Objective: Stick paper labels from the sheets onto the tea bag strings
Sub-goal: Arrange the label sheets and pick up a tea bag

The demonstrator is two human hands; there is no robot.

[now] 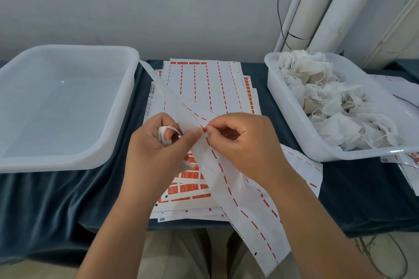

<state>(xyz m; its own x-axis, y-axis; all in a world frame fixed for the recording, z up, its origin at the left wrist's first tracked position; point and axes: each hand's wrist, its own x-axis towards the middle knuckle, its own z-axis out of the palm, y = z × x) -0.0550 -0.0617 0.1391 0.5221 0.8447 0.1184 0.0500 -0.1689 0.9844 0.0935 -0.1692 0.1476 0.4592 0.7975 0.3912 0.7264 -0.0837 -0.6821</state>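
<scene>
Pinching a small red label [204, 129] between thumb and forefinger, the right hand [247, 142] works at a long backing strip [217, 165] that crosses the label sheets [204, 88] stacked on the dark-clothed desk [56, 199]. The left hand [156, 142] is curled around a bunched white tea bag [164, 137], its string [174, 129] looped over the fingers, thumb pressing the strip. Left stands a clear tray [68, 161]; right, a tray [294, 124] heaped with tea bags [328, 97].

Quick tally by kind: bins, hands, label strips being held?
Bins: 2, an empty bin and a bin of tea bags
Hands: 2, left hand and right hand
Held label strip: 1
Total: 5
</scene>
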